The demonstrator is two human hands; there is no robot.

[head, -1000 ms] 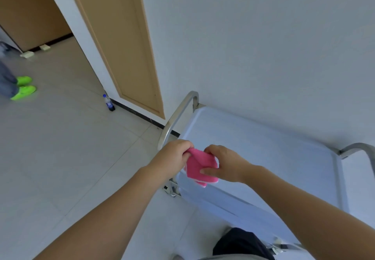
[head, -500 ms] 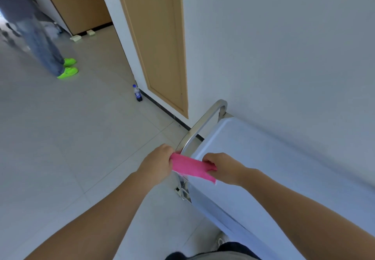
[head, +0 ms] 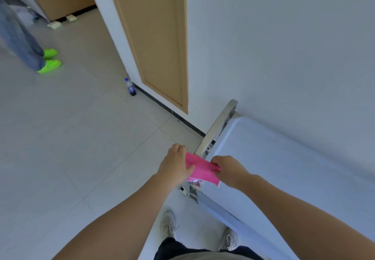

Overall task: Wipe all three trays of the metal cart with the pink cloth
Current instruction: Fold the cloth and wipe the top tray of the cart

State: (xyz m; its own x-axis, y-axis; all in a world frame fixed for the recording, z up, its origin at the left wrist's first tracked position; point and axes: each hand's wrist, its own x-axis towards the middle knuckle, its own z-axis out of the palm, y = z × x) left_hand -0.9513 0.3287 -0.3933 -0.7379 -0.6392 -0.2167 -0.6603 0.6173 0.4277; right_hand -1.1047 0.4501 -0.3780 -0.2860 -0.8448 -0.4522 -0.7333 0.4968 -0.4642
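2 hands pinch the pink cloth (head: pixel 202 170) mid-frame: left hand (head: pixel 176 165), right hand (head: pixel 230 170). Fold it flat, then start on the top tray (head: pixel 284 168).

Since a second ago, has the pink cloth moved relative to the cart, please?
Yes: the pink cloth went from over the top tray toward the cart handle at the corner.

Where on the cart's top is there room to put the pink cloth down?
The top tray is bare from the hands to the wall. Only its near-left corner is crowded: both hands, left and right, hold the pink cloth beside the cart handle.
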